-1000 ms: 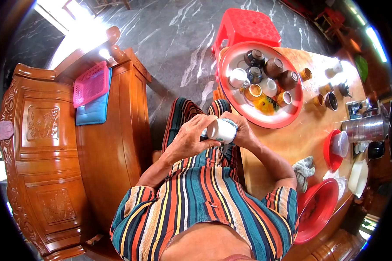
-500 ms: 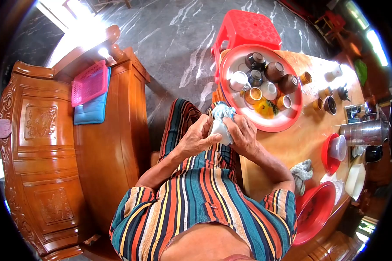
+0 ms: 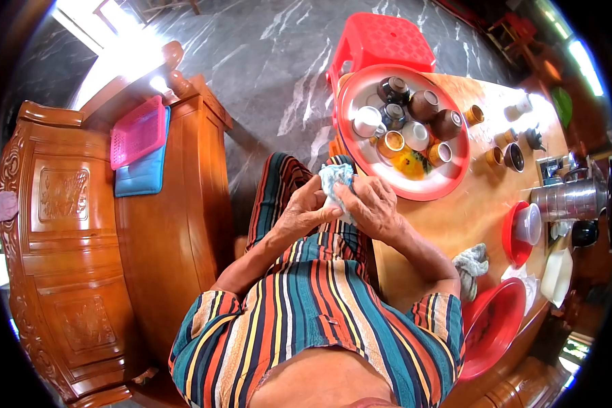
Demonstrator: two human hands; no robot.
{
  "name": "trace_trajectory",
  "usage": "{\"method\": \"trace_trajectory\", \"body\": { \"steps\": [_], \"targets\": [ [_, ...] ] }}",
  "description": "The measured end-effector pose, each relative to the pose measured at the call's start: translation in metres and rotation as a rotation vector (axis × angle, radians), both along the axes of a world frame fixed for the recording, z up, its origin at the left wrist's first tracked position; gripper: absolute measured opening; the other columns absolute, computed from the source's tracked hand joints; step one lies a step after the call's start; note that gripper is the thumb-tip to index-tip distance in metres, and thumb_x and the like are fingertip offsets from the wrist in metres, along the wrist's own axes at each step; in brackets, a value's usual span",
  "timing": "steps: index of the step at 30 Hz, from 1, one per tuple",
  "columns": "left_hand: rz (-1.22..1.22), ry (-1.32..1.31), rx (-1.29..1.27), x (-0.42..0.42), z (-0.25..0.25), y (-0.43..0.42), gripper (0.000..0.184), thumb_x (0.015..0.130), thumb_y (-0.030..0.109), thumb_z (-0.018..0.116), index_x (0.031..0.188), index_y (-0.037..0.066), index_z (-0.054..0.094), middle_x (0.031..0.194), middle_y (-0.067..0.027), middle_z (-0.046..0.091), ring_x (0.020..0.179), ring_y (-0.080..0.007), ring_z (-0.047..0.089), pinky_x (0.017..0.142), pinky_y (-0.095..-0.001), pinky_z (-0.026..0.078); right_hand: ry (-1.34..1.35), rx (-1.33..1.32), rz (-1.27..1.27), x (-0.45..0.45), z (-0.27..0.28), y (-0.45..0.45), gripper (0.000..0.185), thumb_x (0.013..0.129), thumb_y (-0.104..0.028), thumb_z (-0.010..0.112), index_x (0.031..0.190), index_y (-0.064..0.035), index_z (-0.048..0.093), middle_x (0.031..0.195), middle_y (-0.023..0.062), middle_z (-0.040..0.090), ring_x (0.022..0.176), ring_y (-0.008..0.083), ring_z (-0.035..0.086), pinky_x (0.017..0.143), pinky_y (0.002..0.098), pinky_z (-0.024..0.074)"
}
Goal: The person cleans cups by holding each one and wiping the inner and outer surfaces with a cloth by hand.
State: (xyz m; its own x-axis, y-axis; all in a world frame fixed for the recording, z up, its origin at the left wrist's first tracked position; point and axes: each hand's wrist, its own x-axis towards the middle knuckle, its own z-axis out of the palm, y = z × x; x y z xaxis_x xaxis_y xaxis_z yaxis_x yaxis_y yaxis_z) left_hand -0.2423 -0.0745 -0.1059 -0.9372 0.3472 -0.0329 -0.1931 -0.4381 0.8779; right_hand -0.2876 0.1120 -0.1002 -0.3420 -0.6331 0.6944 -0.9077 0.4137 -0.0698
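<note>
My left hand (image 3: pixel 304 209) is closed around a small white cup (image 3: pixel 331 203) above my lap. Most of that cup is covered by fingers and cloth. With my right hand (image 3: pixel 372 207) I grip a crumpled light-blue and white cloth (image 3: pixel 335 175) pressed over the cup. Just beyond my hands lies a round red-and-white tray (image 3: pixel 366 158). On it sit a white mug (image 3: pixel 368 122), an upturned white cup (image 3: pixel 415 136), brown cups (image 3: pixel 423 106), dark cups (image 3: pixel 393 90) and amber-coloured cups (image 3: pixel 390 144).
A wooden table (image 3: pixel 428 231) carries more small cups (image 3: pixel 514 160), a grey rag (image 3: pixel 470 264), a red basin (image 3: pixel 494 326) and a steel pot (image 3: pixel 570 198). Behind it stands a red stool (image 3: pixel 387 42). To the left, a wooden bench (image 3: pixel 177 224) holds a pink basket (image 3: pixel 139 134).
The cloth has shifted slightly left and wraps more of the cup. My right hand's fingers have moved over the cup, which shows less than before. The view has shifted slightly.
</note>
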Motion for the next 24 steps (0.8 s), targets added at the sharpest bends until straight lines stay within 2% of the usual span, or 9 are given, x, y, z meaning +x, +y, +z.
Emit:
{"method": "trace_trajectory", "body": {
  "steps": [1,6,9,13,17,18,20,22,24],
  "targets": [
    [0.022,-0.003,0.024,-0.001,-0.004,0.002,0.049,0.084,0.016,0.073,0.119,0.003,0.041,0.101,-0.0088,0.059,0.092,-0.0110,0.057,0.080,-0.0254,0.049,-0.019,0.030,-0.019,0.000,0.001,0.003,0.049,0.071,-0.012,0.065,0.118,-0.0044,0.055,0.097,0.0118,0.052,0.084,0.0265,0.057,0.069,0.0372,0.0466],
    [0.056,0.038,0.011,-0.002,-0.006,0.009,0.047,0.082,0.016,0.075,0.113,0.005,0.042,0.095,-0.0057,0.057,0.091,-0.0105,0.057,0.080,-0.0251,0.048,0.088,-0.074,-0.137,0.002,-0.001,0.004,0.048,0.073,-0.009,0.063,0.120,-0.0036,0.053,0.097,0.0167,0.051,0.084,0.0319,0.055,0.067,0.0413,0.0456],
    [0.103,0.115,-0.003,-0.002,-0.006,0.012,0.048,0.081,0.014,0.075,0.114,0.005,0.042,0.102,-0.0066,0.056,0.095,-0.0114,0.056,0.084,-0.0261,0.047,-0.134,-0.212,-0.190,-0.002,-0.002,0.003,0.053,0.066,-0.009,0.074,0.113,-0.0019,0.051,0.091,0.0188,0.053,0.083,0.0365,0.054,0.070,0.0424,0.0448],
    [0.159,0.249,-0.092,-0.001,-0.005,0.010,0.056,0.077,0.006,0.076,0.121,0.006,0.043,0.113,-0.0060,0.055,0.104,-0.0131,0.055,0.091,-0.0289,0.045,-0.355,-0.276,-0.170,-0.005,-0.002,-0.001,0.050,0.066,-0.006,0.073,0.110,-0.0018,0.050,0.092,0.0176,0.054,0.085,0.0372,0.054,0.072,0.0427,0.0454],
    [0.132,0.299,-0.307,0.000,0.002,0.000,0.066,0.073,0.002,0.077,0.129,0.007,0.041,0.118,-0.0058,0.054,0.110,-0.0146,0.053,0.096,-0.0303,0.043,-0.785,-0.453,0.104,-0.009,0.002,-0.006,0.023,0.069,-0.002,0.071,0.089,-0.0031,0.059,0.082,0.0091,0.057,0.075,0.0228,0.059,0.070,0.0294,0.0450],
    [0.135,0.298,-0.308,0.000,0.003,-0.003,0.066,0.073,0.002,0.077,0.129,0.007,0.041,0.118,-0.0058,0.054,0.110,-0.0146,0.053,0.096,-0.0303,0.043,-0.787,-0.452,0.106,-0.010,-0.001,-0.006,0.023,0.069,-0.002,0.071,0.089,-0.0031,0.059,0.082,0.0091,0.057,0.075,0.0228,0.059,0.070,0.0294,0.0450],
    [0.058,0.273,-0.332,-0.003,0.006,-0.007,0.066,0.077,0.005,0.076,0.132,0.007,0.038,0.119,-0.0079,0.053,0.111,-0.0151,0.053,0.097,-0.0307,0.042,-1.113,-0.544,0.250,-0.013,-0.013,-0.004,0.018,0.072,-0.003,0.070,0.087,-0.0032,0.060,0.081,0.0079,0.058,0.076,0.0213,0.058,0.070,0.0290,0.0453],
    [0.056,0.212,-0.267,-0.003,0.005,-0.007,0.063,0.080,0.009,0.074,0.131,0.005,0.038,0.119,-0.0087,0.053,0.112,-0.0152,0.052,0.097,-0.0314,0.042,-1.104,-0.590,0.305,-0.015,-0.015,-0.006,0.014,0.074,-0.004,0.068,0.086,-0.0031,0.060,0.080,0.0074,0.058,0.076,0.0211,0.058,0.069,0.0287,0.0453],
    [0.054,0.152,-0.198,-0.004,0.006,-0.005,0.060,0.083,0.014,0.073,0.130,0.003,0.037,0.118,-0.0095,0.053,0.112,-0.0153,0.052,0.098,-0.0320,0.042,-0.832,-0.452,0.129,-0.015,-0.011,-0.005,0.017,0.073,-0.002,0.069,0.087,-0.0030,0.060,0.082,0.0081,0.059,0.075,0.0212,0.059,0.069,0.0293,0.0454]
  ]
}}
